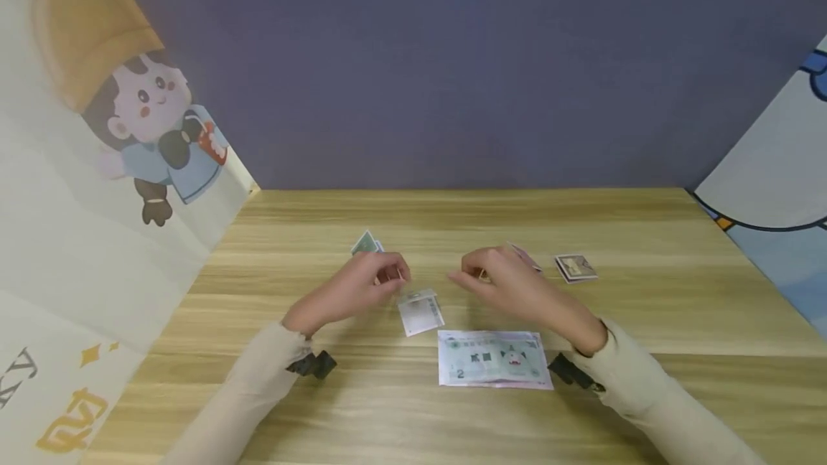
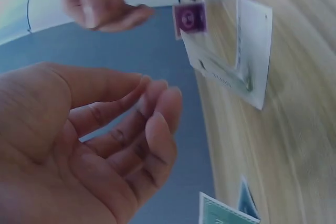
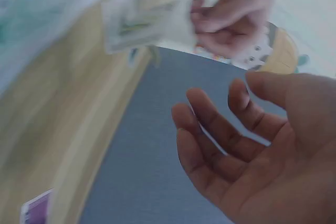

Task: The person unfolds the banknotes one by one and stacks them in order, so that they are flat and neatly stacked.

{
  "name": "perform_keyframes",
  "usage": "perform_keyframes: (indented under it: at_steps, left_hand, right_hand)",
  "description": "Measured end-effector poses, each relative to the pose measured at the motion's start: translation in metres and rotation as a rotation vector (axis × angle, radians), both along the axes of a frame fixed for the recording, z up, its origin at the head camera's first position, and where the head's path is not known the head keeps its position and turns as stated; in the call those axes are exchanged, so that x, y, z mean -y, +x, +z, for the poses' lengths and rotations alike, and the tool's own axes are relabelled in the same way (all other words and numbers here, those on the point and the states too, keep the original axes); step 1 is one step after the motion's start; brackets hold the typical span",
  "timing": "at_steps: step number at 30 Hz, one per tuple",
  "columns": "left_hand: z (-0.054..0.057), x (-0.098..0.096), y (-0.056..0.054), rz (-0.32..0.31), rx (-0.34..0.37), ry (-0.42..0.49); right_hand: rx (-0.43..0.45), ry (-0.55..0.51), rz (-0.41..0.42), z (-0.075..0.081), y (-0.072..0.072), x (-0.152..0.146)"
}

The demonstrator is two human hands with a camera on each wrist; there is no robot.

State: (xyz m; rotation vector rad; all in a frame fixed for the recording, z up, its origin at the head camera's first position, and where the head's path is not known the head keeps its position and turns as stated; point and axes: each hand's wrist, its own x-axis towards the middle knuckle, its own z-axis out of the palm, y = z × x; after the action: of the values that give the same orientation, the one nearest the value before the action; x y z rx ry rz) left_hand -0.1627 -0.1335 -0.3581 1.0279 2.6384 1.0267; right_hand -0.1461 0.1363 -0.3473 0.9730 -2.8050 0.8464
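In the head view, a folded pale banknote (image 1: 421, 316) lies on the table between the hands, partly raised along its fold. My left hand (image 1: 362, 284) hovers beside its upper left corner. The left wrist view shows that hand's fingers loosely bent, thumb near the fingertips, nothing held. Across from it, my right hand (image 1: 507, 284) is over the table with relaxed, slightly curved fingers (image 3: 207, 124) and an empty palm. A greenish banknote marked 2 (image 1: 496, 359) lies flat nearer the body, on top of a pinkish note.
Beyond the left hand stands a small folded green note (image 1: 365, 242), partly hidden. A purple note (image 1: 526, 257) sits behind the right hand, and a folded brownish note (image 1: 576, 268) is farther right. A dark panel (image 1: 452, 92) borders the wooden table's (image 1: 323, 407) far edge.
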Motion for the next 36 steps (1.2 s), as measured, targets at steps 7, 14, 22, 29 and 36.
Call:
perform_keyframes:
  at_steps: [7, 14, 22, 29, 36]
  left_hand:
    - [-0.02, -0.004, -0.014, 0.023, 0.01, -0.062]
    - [-0.034, -0.012, -0.009, 0.025, 0.058, -0.152]
    - [-0.035, -0.017, 0.002, 0.155, 0.104, -0.313]
    - [-0.039, -0.017, 0.002, 0.153, 0.138, -0.301]
    - [-0.042, -0.015, -0.002, 0.122, 0.137, -0.265]
  right_hand:
    - [0.1, 0.0, 0.06, -0.01, -0.009, 0.012]
    - [0.274, 0.159, 0.245, -0.029, -0.007, 0.011]
    - [0.239, 0.207, 0.236, -0.035, -0.005, 0.013]
    - [0.233, 0.2, 0.252, -0.04, -0.006, 0.012]
    - [0.25, 0.198, 0.245, -0.04, -0.007, 0.01]
